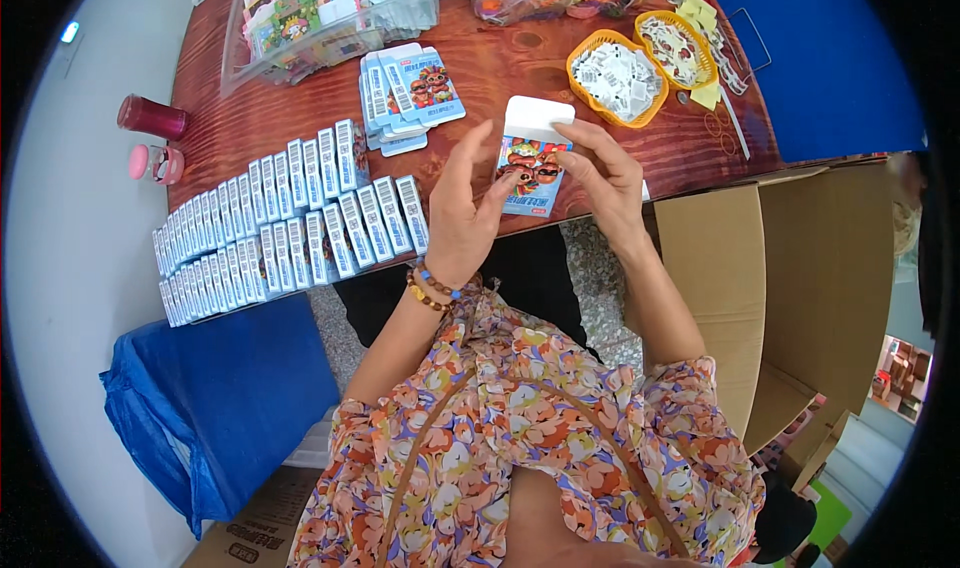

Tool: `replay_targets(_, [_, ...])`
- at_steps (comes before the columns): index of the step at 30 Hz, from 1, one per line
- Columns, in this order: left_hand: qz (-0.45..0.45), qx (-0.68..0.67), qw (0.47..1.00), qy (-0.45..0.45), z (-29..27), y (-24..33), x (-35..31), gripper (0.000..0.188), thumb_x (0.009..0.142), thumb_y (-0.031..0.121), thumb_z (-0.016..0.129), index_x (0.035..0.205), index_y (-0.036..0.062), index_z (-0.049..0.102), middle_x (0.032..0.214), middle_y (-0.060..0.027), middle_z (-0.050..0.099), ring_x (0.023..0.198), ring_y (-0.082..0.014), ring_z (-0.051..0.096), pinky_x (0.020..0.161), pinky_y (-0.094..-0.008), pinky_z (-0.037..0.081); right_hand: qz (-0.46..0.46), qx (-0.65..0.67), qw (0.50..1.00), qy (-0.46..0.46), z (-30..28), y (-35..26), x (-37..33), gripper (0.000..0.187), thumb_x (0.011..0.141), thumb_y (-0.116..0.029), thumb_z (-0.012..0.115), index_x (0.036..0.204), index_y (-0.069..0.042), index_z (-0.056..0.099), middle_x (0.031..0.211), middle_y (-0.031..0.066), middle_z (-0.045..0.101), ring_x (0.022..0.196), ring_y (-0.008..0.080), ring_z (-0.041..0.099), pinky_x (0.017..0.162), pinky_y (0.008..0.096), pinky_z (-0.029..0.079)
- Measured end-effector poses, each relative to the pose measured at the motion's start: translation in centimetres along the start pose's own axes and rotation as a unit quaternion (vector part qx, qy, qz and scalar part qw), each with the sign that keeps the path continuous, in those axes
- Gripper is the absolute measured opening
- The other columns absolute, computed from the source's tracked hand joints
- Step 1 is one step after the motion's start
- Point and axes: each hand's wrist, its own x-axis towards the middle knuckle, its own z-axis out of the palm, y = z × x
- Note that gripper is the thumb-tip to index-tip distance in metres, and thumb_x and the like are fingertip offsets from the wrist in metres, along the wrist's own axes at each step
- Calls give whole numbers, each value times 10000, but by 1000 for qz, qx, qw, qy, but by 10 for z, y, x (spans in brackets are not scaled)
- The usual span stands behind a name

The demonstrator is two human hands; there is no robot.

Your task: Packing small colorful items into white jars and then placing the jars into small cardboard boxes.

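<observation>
Above the table's near edge I hold a small light-blue cardboard box [530, 200] printed with cartoon figures, its white top flap [535, 116] standing up. My left hand [465, 198] is at the box's left side, thumb pressed on the printed front and index finger stretched up clear of it; its other fingers are hidden. At the right edge, my right hand [608, 176] pinches the box near the flap between thumb and fingers. Flat, unfilled-looking boxes of the same print [415, 93] lie stacked just beyond my left hand. Two rows of similar boxes [330, 238] stand on edge to the left.
At the back are a clear bin of colourful packets [335, 28] and another bin of small bright pieces [575, 3]. Yellow baskets [620, 78] hold small white pieces. A big open carton [715, 288] stands right; a blue bag [225, 398] sits lower left. Two jars [152, 118] stand far left.
</observation>
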Motion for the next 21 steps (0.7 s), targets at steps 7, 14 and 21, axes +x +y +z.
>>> replay_targets(7, [48, 12, 997, -54, -20, -4, -2, 504, 885, 22, 713, 1333, -1, 483, 1275, -133, 561, 1105, -215, 632, 875, -321, 544, -28, -35, 991, -123, -14, 2, 14, 236, 922, -35, 668, 1155, -10, 703, 1179, 78, 625, 1084, 169, 603, 911, 300, 498])
replay_targets(14, [-135, -151, 971, -126, -28, 4, -9, 385, 909, 15, 694, 1237, 23, 492, 1182, -90, 595, 1085, -153, 628, 895, -306, 538, 77, 65, 982, -163, -6, -16, 15, 277, 956, -95, 653, 1213, 9, 646, 1171, 72, 625, 1069, 166, 615, 897, 305, 509])
replay_targets(21, [-63, -24, 986, -152, -31, 5, -12, 399, 929, -2, 662, 1269, 33, 457, 1184, -119, 597, 1088, -182, 642, 889, -310, 550, 140, 104, 969, -178, -13, -32, 33, 180, 983, -134, 629, 1107, -4, 645, 1148, 73, 653, 1017, 121, 631, 891, 290, 518])
